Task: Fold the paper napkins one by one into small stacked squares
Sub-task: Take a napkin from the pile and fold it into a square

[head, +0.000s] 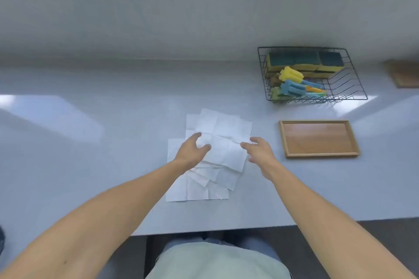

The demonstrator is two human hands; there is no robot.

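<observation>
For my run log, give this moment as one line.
left hand: open on napkins | right hand: open at pile edge | tray: empty

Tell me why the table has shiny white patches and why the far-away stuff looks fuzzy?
Head view: the pale patches on the table, at its left and beyond the wire basket, are glare from light outside the view; the wide-angle lens bends the table's far edge and softens the corners, so the wooden board at far right looks blurred, while the napkins stay fairly sharp.

To your left of the napkin pile (pixel 213 154) the counter (pixel 90 142) lies bare. On your right, the wooden tray (pixel 318 138) sits near the pile, and the wire basket (pixel 353 75) stands behind it.
</observation>
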